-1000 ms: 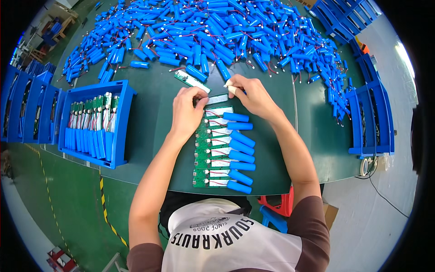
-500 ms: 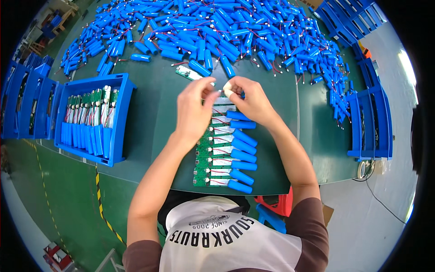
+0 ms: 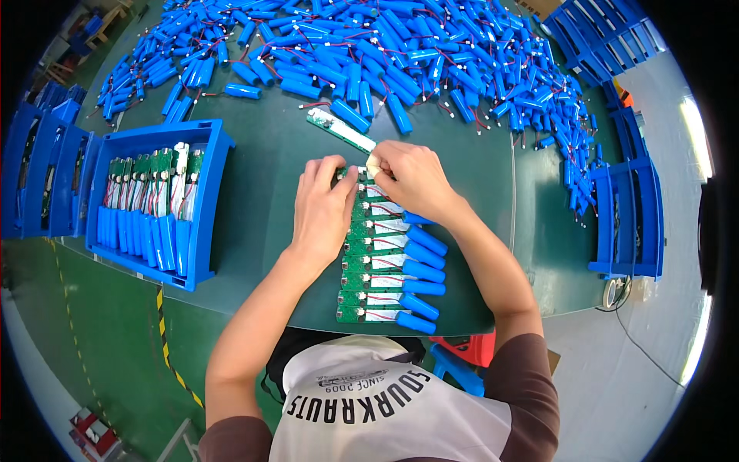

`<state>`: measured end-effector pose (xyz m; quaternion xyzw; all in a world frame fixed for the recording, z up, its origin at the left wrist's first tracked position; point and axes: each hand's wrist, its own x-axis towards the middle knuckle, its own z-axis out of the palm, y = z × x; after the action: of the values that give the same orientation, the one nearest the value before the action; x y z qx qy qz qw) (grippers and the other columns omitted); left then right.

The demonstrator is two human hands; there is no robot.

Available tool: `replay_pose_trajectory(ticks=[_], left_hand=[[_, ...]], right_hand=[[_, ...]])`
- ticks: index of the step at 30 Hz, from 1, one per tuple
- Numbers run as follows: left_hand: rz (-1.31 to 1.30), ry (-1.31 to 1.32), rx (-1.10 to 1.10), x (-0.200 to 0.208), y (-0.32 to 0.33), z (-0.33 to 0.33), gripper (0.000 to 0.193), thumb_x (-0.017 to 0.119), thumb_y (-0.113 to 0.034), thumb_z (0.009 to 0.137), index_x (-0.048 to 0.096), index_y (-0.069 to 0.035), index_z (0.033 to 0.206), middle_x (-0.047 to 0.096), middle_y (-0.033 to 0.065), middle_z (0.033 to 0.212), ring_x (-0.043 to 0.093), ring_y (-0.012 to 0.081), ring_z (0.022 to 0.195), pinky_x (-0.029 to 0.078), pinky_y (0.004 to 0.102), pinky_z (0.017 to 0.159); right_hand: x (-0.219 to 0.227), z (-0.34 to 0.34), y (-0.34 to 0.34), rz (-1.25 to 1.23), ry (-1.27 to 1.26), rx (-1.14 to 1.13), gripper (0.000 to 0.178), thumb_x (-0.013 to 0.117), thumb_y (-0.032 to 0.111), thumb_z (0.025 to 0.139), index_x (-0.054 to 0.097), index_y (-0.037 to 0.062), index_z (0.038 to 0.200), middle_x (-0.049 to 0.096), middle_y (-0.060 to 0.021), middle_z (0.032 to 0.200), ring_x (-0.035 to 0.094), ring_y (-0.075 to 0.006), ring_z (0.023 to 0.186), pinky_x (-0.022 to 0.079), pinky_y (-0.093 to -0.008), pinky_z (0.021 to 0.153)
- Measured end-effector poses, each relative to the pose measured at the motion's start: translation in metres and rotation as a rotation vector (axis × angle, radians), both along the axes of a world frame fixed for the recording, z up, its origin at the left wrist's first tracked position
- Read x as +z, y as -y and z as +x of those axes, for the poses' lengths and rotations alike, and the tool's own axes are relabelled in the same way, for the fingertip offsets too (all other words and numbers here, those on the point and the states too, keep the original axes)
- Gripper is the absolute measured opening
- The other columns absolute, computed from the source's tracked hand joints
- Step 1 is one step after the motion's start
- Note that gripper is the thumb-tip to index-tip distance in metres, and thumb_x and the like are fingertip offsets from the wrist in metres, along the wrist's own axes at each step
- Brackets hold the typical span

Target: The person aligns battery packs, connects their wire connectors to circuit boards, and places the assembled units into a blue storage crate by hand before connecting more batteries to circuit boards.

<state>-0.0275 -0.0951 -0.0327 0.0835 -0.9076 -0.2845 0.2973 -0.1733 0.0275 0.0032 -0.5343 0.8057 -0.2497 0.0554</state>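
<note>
On the green table before me, several green circuit boards [image 3: 355,263] with white strips lie in a column, stacked edge to edge. Each is joined by thin red and black wires to a blue cylindrical battery [image 3: 423,271] at its right end. At the column's far end my left hand [image 3: 322,206] grips the left end of a circuit board between thumb and fingers. My right hand [image 3: 414,179], cream covers on its fingertips, pinches close to that board's white connector; its fingers hide what they hold. Just beyond lies a loose board [image 3: 337,128] with a white strip, set slantwise.
A large heap of blue batteries [image 3: 400,77] with wires covers the far table. To the left, a blue bin [image 3: 220,181] holds upright boards with batteries. More blue bins stand at the far left and along the right edge [image 3: 627,219]. A tape roll [image 3: 610,292] sits at right.
My left hand has dropped toward me and left, onto the board's end. My right hand has come down slightly to the connector area. More of the loose board shows. The view has shifted a little.
</note>
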Motion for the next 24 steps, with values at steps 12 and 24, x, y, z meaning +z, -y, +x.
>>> replay_pose_trajectory(ticks=[12,24], left_hand=[[-0.013,0.023,-0.028,0.0,0.002,0.0,0.025,0.072,0.001,0.084,0.071,0.003,0.109,0.059,0.0084,0.109,0.056,0.028,0.104,0.048,0.0416,0.085],[0.115,0.014,-0.063,-0.003,0.003,-0.001,0.022,0.071,0.001,0.086,0.072,0.002,0.108,0.058,0.009,0.108,0.056,0.0286,0.105,0.047,0.0414,0.085]], right_hand=[[0.004,-0.006,0.006,-0.001,-0.177,0.201,0.013,0.065,0.006,0.083,0.061,0.004,0.095,0.06,-0.0135,0.084,0.063,-0.0355,0.08,0.051,-0.0468,0.067],[0.003,-0.011,0.008,0.06,-0.094,0.189,0.013,0.06,0.002,0.083,0.059,0.0003,0.095,0.062,-0.0165,0.085,0.063,-0.0396,0.081,0.049,-0.05,0.068]])
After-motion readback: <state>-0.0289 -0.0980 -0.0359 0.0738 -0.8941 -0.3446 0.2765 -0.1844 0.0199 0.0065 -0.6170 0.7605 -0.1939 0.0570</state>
